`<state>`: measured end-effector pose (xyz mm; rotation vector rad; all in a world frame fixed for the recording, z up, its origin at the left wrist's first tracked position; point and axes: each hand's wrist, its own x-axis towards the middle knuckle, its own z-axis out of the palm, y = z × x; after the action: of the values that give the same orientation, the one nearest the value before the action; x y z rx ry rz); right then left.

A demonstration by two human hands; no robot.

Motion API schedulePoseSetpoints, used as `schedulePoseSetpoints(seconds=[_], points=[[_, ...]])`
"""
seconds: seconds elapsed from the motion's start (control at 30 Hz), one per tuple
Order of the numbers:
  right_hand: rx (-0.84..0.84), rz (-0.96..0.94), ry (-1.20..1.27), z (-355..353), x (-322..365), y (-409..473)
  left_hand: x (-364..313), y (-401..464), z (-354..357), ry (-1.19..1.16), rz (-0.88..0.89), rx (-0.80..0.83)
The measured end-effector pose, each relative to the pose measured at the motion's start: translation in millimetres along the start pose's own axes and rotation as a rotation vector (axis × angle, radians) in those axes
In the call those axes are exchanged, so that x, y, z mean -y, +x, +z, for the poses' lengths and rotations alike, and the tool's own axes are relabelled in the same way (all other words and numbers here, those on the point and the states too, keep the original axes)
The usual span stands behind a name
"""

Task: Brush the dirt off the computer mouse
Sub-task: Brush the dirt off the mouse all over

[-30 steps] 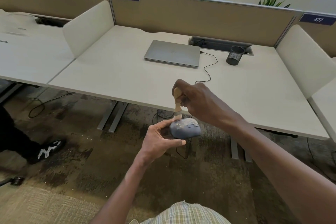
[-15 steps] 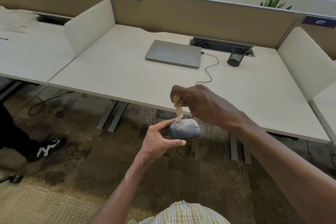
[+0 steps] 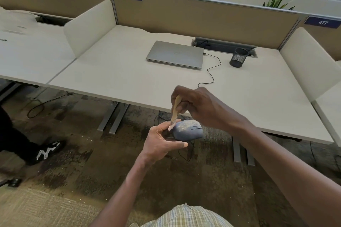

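Now the left hand (image 3: pixel 162 142) grips the dusty grey computer mouse (image 3: pixel 188 131) from its left end, thumb under its near edge. Just above, the right hand (image 3: pixel 201 107) pinches a wooden-handled brush (image 3: pixel 174 112), bristles touching the mouse's left end.

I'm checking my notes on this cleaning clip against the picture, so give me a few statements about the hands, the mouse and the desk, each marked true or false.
1. The left hand holds the mouse. True.
2. The right hand grips a brush with its bristles at the mouse. True.
3. The mouse rests on the desk. False: it is held in the air, in front of the desk edge.
4. The laptop is open. False: its lid is closed.
5. A black mesh cup stands to the right of the laptop. True.
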<state>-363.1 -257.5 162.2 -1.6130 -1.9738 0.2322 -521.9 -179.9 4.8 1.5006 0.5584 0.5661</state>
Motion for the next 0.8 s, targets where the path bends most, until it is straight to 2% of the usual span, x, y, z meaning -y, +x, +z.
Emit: schedulePoseSetpoints(seconds=[0.2,0.4,0.57,0.67,0.8], points=[[-0.047,0.126,-0.027,-4,-11,-6,1,-4,4,0.009,-0.016,-0.007],[-0.044,0.164,-0.211,-8,-12,-7,0,-6,0,0.001,0.012,-0.014],[-0.180,0.193,0.002,-10,8,-3,2,-8,-2,0.013,0.006,-0.031],[-0.119,0.182,0.046,0,19,0,1,-9,-2,0.046,0.013,-0.034],[-0.092,0.230,-0.019,5,17,4,0,-10,-3,0.054,0.027,-0.025]])
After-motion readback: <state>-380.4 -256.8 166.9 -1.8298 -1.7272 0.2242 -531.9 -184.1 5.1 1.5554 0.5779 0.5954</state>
